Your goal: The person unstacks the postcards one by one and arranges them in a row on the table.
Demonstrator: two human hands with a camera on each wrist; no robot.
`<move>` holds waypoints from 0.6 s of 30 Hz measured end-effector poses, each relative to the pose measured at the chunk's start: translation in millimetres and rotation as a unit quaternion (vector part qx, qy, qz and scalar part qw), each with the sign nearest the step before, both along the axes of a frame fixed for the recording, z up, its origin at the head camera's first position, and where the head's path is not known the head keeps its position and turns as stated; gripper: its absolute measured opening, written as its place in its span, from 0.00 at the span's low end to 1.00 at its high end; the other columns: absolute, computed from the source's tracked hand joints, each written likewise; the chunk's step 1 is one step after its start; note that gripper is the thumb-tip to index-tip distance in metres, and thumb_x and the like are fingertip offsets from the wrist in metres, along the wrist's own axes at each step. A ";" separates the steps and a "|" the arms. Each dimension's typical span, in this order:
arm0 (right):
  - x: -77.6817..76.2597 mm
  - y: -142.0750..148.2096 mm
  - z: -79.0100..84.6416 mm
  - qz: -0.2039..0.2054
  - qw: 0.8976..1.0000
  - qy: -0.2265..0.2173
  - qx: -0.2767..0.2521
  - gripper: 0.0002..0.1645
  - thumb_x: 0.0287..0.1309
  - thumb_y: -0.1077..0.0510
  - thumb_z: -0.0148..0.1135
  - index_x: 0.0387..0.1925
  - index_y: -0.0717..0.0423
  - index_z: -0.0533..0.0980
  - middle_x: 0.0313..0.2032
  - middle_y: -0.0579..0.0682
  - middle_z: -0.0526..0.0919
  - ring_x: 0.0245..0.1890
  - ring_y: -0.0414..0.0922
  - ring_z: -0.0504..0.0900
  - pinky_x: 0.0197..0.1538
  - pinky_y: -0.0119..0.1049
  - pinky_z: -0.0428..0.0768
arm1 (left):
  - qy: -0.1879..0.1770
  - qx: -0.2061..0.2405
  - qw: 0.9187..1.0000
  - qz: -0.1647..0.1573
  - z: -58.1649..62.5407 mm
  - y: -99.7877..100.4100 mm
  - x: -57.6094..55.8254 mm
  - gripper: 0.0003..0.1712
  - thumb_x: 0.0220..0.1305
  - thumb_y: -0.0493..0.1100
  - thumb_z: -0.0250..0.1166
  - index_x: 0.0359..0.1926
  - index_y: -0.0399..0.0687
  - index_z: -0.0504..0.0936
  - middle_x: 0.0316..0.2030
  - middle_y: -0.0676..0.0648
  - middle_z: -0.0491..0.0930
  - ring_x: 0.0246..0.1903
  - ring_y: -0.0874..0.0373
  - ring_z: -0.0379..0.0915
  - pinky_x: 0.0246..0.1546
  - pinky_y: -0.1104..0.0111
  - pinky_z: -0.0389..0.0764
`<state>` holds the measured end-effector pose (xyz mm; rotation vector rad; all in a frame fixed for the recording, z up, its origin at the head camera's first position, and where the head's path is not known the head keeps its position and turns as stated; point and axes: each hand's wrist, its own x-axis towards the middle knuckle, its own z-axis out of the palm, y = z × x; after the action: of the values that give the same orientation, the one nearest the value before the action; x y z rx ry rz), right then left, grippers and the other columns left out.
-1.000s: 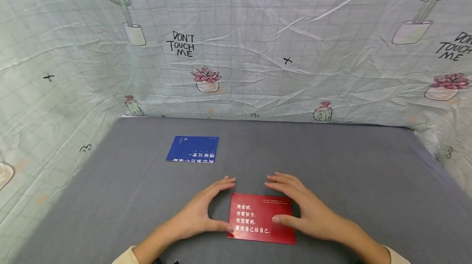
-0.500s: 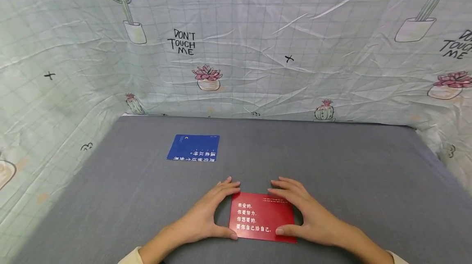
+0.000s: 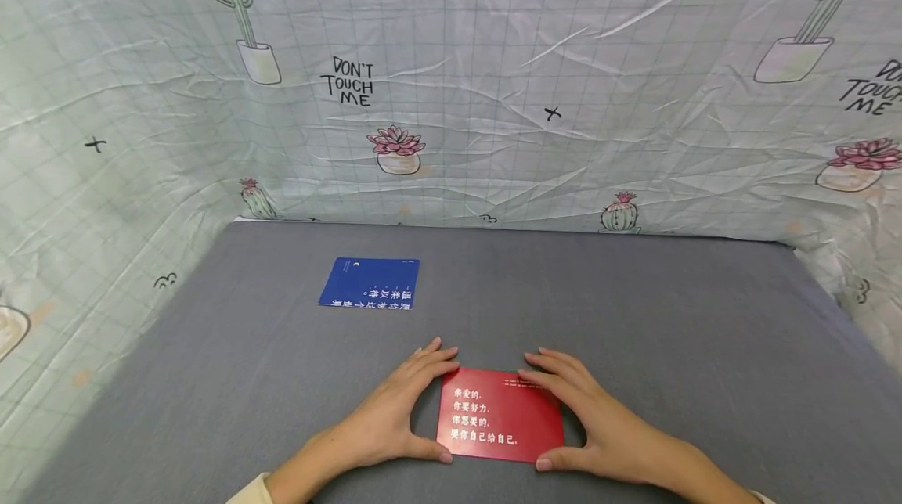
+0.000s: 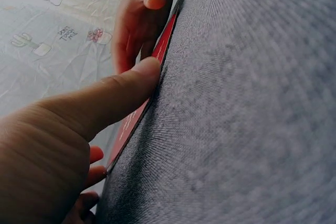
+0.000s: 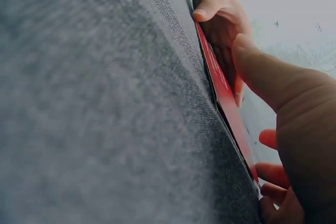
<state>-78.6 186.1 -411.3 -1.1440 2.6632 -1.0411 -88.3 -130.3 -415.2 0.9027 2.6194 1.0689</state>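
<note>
A red card (image 3: 493, 414) with white writing lies on the grey cloth, close to the front in the head view. My left hand (image 3: 384, 418) spans its left end, thumb at the near corner and fingertips at the far corner. Around the right end curves my right hand (image 3: 606, 418), its index finger over the far edge and its thumb by the near edge. The right wrist view shows that thumb raised above the card (image 5: 231, 111), with lower fingertips by the edge. Seen from the left wrist, the left thumb overlaps the card's near edge (image 4: 126, 132).
A blue card (image 3: 373, 282) with white writing lies farther back on the left of the grey cloth (image 3: 634, 300). Behind and at both sides hangs a pale curtain (image 3: 479, 97) printed with cacti and potted plants.
My left hand's fingers and thumb have come down to the card's left corners. My right thumb has drawn back from over the card to its near edge. The blue card stays put.
</note>
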 end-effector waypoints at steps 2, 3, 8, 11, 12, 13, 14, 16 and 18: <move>1.0 2.5 -0.5 0.002 1.000 0.010 0.004 0.50 0.48 0.36 0.70 0.70 0.44 0.60 0.69 0.48 0.57 0.69 0.47 0.51 0.51 0.42 0.78 | 0.005 -0.004 1.000 -0.002 -0.1 0.4 0.2 0.57 0.38 0.63 0.78 0.69 0.53 0.63 0.71 0.57 0.54 0.72 0.56 0.38 0.65 0.46 0.55; 1.5 3.4 -0.9 0.003 1.000 0.015 0.005 0.50 0.48 0.36 0.70 0.70 0.44 0.60 0.69 0.48 0.57 0.69 0.48 0.51 0.51 0.43 0.79 | 0.006 -0.005 1.000 -0.003 -0.1 0.6 0.3 0.57 0.38 0.63 0.77 0.69 0.53 0.63 0.71 0.57 0.54 0.72 0.56 0.38 0.65 0.47 0.55; 4.3 2.9 -3.3 0.000 1.000 0.022 0.009 0.52 0.46 0.35 0.70 0.69 0.45 0.60 0.69 0.48 0.57 0.69 0.46 0.50 0.51 0.42 0.78 | 0.015 -0.006 1.000 -0.007 -1.3 -0.5 1.2 0.58 0.38 0.64 0.77 0.69 0.52 0.62 0.71 0.57 0.54 0.72 0.57 0.39 0.66 0.48 0.54; 4.7 1.5 -5.3 0.001 0.999 0.051 0.012 0.53 0.44 0.35 0.71 0.69 0.47 0.61 0.69 0.50 0.58 0.68 0.48 0.52 0.51 0.43 0.78 | 0.028 -0.003 1.000 -0.015 -2.4 -1.2 1.1 0.58 0.38 0.63 0.78 0.69 0.51 0.62 0.71 0.56 0.56 0.72 0.57 0.40 0.67 0.50 0.53; 4.8 1.3 -6.2 0.001 0.998 0.061 0.014 0.53 0.45 0.35 0.71 0.69 0.48 0.61 0.68 0.50 0.59 0.68 0.48 0.53 0.52 0.43 0.78 | 0.032 -0.002 0.999 -0.017 -2.8 -1.4 1.1 0.58 0.38 0.63 0.78 0.69 0.51 0.62 0.71 0.56 0.56 0.72 0.57 0.40 0.67 0.51 0.52; 5.0 0.9 -6.8 0.001 0.998 0.066 0.014 0.53 0.45 0.35 0.71 0.69 0.48 0.61 0.68 0.49 0.59 0.68 0.48 0.53 0.52 0.43 0.78 | 0.035 -0.001 0.999 -0.020 -3.1 -1.5 1.0 0.58 0.39 0.63 0.77 0.69 0.51 0.62 0.71 0.56 0.56 0.72 0.56 0.40 0.68 0.52 0.52; 5.1 0.6 -7.4 -0.001 0.998 0.068 0.014 0.52 0.45 0.35 0.71 0.69 0.47 0.61 0.68 0.49 0.60 0.67 0.47 0.53 0.52 0.43 0.78 | 0.038 0.000 0.999 -0.022 -3.4 -1.7 0.9 0.57 0.39 0.63 0.77 0.69 0.51 0.62 0.70 0.56 0.56 0.72 0.56 0.40 0.68 0.52 0.52; 4.9 0.0 -8.3 -0.001 0.997 0.073 0.011 0.51 0.46 0.36 0.70 0.69 0.48 0.61 0.67 0.49 0.60 0.67 0.47 0.54 0.51 0.42 0.78 | 0.042 0.004 0.999 -0.024 -3.7 -2.0 0.9 0.57 0.40 0.64 0.76 0.69 0.51 0.62 0.70 0.56 0.57 0.72 0.56 0.41 0.68 0.53 0.51; 5.4 -0.5 -8.6 -0.002 0.998 0.064 0.009 0.50 0.48 0.36 0.70 0.69 0.46 0.61 0.67 0.48 0.60 0.67 0.46 0.54 0.51 0.41 0.79 | 0.045 0.007 0.999 -0.026 -3.9 -2.5 0.9 0.57 0.40 0.64 0.76 0.69 0.51 0.62 0.70 0.56 0.57 0.72 0.56 0.41 0.68 0.53 0.51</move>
<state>-73.3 185.6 -420.0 -1.2426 2.7676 -0.9736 -87.4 -132.8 -419.1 1.0392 2.6482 1.0576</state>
